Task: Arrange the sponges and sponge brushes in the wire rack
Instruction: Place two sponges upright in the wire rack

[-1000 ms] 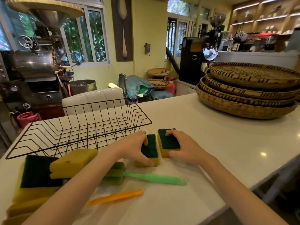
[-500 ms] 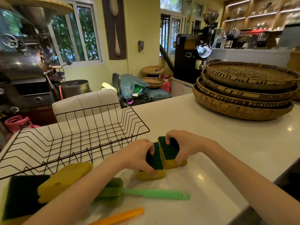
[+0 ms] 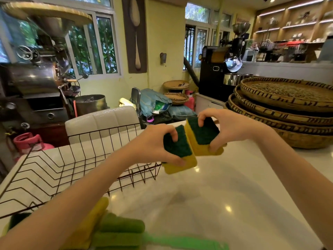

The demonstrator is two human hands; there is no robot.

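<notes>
At the near edge of the white counter (image 3: 225,195) lies a green sponge brush (image 3: 126,235) beside a yellow sponge (image 3: 93,221). Above the counter's middle, the left hand (image 3: 153,145) clamps one green-topped sponge (image 3: 178,150) and the right hand (image 3: 232,127) clamps another (image 3: 203,136), the two touching. The wire rack (image 3: 72,168) stands empty at the left edge; woven trays (image 3: 288,109) are stacked far right

Single head-worn wide-angle view, looking forward and slightly down across the white glossy desk (image 3: 234,186). Both bare forearms enter from the bottom edge, very close to the lens. Black wire rack (image 3: 72,168) sits near, lower left; stacked round woven bamboo trays (image 3: 288,112) at right edge. Room beyond, windows and shelves, fills the upper half. Edges bend from lens distortion. No second view.
</notes>
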